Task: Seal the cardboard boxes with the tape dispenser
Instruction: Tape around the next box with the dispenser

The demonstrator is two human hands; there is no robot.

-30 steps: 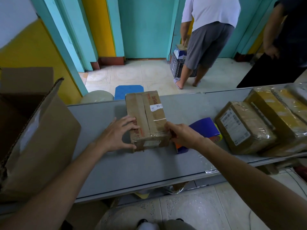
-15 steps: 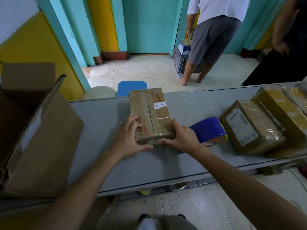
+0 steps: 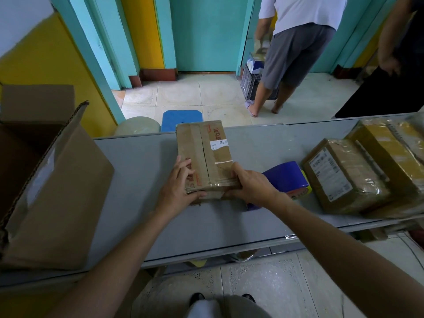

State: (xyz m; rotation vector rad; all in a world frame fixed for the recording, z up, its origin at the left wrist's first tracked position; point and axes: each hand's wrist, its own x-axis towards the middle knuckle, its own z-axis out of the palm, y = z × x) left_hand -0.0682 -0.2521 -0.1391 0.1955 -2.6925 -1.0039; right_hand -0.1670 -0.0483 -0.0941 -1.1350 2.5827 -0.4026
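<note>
The left grip (image 3: 176, 189) and right grip (image 3: 250, 185) are clasping the near end of the box (image 3: 206, 145), thumbs covering its front face. The box is lying mid-surface (image 3: 142, 161), reaching the far edge. The right grip is hiding part of the blue dispenser (image 3: 286, 177) just beside the box.

both hands hold the near end of a taped cardboard box (image 3: 205, 154) on the grey table (image 3: 263, 145): left hand (image 3: 177, 188) on its left corner, right hand (image 3: 250, 184) on its right. a blue tape dispenser (image 3: 286, 177) lies just right of it.
</note>
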